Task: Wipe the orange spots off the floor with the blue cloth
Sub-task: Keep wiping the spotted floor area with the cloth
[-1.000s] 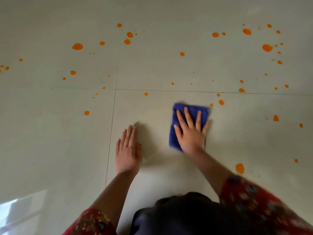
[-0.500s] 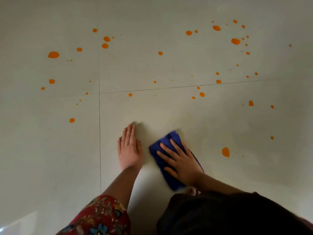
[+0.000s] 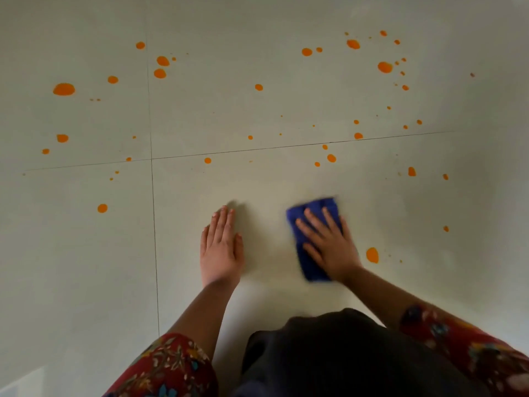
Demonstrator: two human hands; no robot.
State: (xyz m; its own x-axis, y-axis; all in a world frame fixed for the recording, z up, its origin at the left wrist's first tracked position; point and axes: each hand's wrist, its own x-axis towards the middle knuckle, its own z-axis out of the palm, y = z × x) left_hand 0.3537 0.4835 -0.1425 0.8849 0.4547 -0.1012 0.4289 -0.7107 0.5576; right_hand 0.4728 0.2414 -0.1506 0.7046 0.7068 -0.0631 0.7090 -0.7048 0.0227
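Head view: the pale tiled floor (image 3: 86,282) holds the folded blue cloth (image 3: 313,271). The right hand (image 3: 329,245) presses it with straight, spread fingers. The left hand (image 3: 220,250) lies flat on the floor, left of the cloth and apart from it. Orange spots (image 3: 372,255) lie beyond the cloth, with one just right of it.

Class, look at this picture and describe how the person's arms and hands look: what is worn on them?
The left hand and right hand are bare, without gloves, and no ring or watch shows. Both forearms are uncovered. Higher up, each arm wears a dark red fabric sleeve with a multicoloured floral print: left sleeve, right sleeve.
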